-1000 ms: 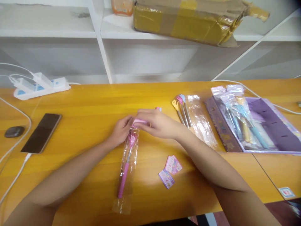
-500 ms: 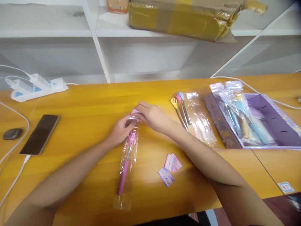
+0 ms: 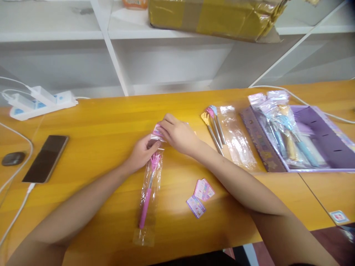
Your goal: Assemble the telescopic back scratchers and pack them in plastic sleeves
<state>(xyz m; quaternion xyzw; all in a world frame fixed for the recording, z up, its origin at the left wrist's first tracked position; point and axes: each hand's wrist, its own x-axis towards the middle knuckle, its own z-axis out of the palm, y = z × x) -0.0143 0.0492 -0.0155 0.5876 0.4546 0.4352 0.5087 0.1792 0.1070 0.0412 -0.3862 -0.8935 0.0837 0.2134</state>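
A pink back scratcher (image 3: 145, 208) with a hand-shaped head lies inside a clear plastic bag (image 3: 143, 238) on the table. My left hand (image 3: 142, 152) pinches the top of that bag between thumb and fingers. Just above it, my right hand (image 3: 177, 133) has its fingers closed on a small pink printed card (image 3: 156, 130) at the bag's top end; its fingertips partly hide the card. Between my forearms lie loose printed cards, a pink one (image 3: 204, 189) and a purple one (image 3: 196, 206).
Yellow, pink and blue back scratchers (image 3: 213, 129) lie beside empty clear bags (image 3: 237, 140). A purple box (image 3: 341, 147) at right holds bagged scratchers (image 3: 294, 144). At left are a phone (image 3: 46, 159), a dark rounded case (image 3: 13, 159) and a power strip (image 3: 44, 105). A taped carton (image 3: 210, 16) sits on the shelf.
My right hand has shifted slightly, and more of the pink card shows at the top of the bag. My left hand keeps its pinch. The camera view has moved a little.
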